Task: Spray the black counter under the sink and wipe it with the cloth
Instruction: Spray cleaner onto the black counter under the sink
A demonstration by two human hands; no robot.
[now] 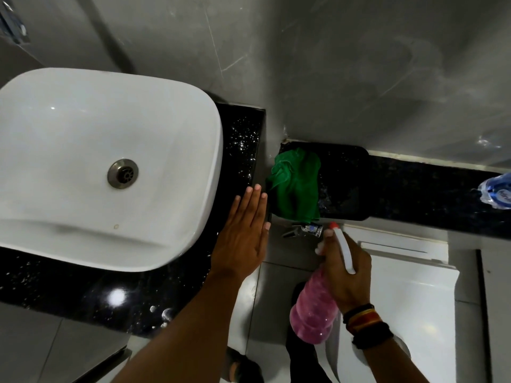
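Note:
A white basin [83, 167] stands on the black speckled counter [83, 297], whose right strip [243, 139] carries wet droplets. My left hand [243, 233] lies flat, fingers together and straight, over the counter's right edge beside the basin, holding nothing. My right hand [345, 272] grips a spray bottle [315, 313] of pink liquid with a white trigger and red nozzle pointing away from me. A crumpled green cloth [296, 183] rests on a lower black ledge, just right of my left fingertips and apart from them.
A black ledge [414, 194] runs to the right along the grey wall, with a clear plastic bottle [495, 193] at its far right end. A chrome fitting [307, 230] sits below the cloth. A white toilet cistern [401, 286] is under my right hand. Grey floor tiles lie below.

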